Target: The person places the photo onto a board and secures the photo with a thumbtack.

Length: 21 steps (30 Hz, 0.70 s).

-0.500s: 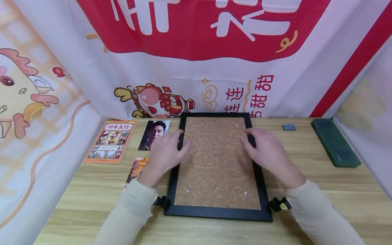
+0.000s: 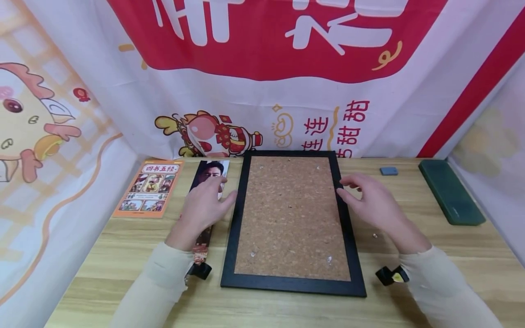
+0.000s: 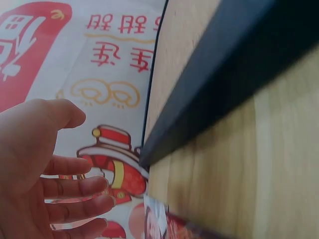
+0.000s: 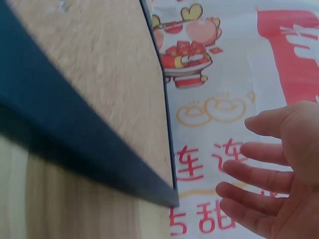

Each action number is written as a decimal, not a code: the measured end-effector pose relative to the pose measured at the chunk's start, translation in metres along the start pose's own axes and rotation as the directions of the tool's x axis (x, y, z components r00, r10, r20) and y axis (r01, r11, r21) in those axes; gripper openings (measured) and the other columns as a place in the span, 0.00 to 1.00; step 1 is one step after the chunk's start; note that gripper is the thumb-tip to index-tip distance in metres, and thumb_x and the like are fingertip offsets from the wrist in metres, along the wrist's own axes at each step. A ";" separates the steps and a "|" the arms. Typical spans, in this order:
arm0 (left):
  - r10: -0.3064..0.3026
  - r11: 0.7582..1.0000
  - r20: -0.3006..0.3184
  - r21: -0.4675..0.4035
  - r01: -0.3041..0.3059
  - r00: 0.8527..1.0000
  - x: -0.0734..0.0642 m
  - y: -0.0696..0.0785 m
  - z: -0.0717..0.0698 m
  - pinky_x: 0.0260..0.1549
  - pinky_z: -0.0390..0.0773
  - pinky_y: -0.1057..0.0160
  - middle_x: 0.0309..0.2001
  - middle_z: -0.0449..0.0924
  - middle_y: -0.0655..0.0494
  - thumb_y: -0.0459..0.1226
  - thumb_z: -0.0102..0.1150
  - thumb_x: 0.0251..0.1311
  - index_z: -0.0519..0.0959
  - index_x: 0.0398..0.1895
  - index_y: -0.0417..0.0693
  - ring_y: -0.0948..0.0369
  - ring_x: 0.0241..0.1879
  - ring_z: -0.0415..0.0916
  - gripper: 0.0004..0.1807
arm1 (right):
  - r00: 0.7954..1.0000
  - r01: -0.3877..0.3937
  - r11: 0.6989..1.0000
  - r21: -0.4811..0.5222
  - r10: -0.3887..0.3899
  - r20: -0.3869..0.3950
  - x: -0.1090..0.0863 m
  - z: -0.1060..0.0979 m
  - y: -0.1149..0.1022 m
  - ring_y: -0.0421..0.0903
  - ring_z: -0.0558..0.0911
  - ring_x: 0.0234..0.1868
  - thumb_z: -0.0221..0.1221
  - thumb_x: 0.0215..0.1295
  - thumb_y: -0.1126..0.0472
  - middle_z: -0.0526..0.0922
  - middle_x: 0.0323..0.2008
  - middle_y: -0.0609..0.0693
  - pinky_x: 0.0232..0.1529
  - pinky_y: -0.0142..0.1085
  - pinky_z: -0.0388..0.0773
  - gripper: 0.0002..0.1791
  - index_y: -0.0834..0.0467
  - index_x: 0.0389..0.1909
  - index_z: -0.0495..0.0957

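Note:
A cork board (image 2: 291, 218) in a black frame (image 2: 293, 282) lies flat on the wooden table. Bits of something whitish and shiny show near its corners. My left hand (image 2: 205, 200) hovers left of the frame, partly covering a photo of a person (image 2: 215, 168); its fingers are spread and hold nothing, as the left wrist view shows. Below that wrist, a second picture (image 2: 201, 253) is mostly hidden. My right hand (image 2: 375, 202) is by the frame's right side, fingertips overlapping the edge in the head view. In the right wrist view its fingers are apart and hold nothing.
An orange comic-style booklet (image 2: 149, 189) lies at the table's left. On the right are a small blue block (image 2: 388, 171) and a dark green case (image 2: 451, 191). A tiny whitish bit (image 2: 375, 235) lies under the right wrist. A printed cloth (image 2: 246, 95) hangs behind the table.
Both hands have moved outward from over the board, the left hand to the left and the right hand to the right. The framed board stays in place.

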<state>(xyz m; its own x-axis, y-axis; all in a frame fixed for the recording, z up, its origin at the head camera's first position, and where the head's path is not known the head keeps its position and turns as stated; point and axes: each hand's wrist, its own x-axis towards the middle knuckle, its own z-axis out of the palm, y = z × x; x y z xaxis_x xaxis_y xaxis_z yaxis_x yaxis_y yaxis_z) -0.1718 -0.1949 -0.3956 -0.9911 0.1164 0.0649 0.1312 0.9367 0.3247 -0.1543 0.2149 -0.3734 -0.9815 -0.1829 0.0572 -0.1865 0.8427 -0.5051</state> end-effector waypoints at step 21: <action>-0.118 0.991 0.041 0.064 0.115 0.992 -0.003 -0.049 -0.004 0.55 0.82 0.39 0.61 0.81 0.35 0.54 0.56 0.77 0.75 0.70 0.36 0.41 0.55 0.81 0.33 | 0.997 -0.064 0.998 0.026 0.063 0.045 -0.029 0.004 0.076 0.62 0.84 0.55 0.64 0.79 0.55 0.85 0.56 0.67 0.57 0.62 0.84 0.20 0.66 0.61 0.82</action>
<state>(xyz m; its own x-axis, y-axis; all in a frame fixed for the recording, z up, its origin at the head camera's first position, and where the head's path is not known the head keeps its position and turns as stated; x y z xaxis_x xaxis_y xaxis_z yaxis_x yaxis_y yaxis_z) -0.1756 -0.2421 -0.4076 -0.9998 0.0182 -0.0124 0.0142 0.9630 0.2690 -0.1394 0.2823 -0.4168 -0.9883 -0.1520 -0.0140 -0.1216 0.8392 -0.5301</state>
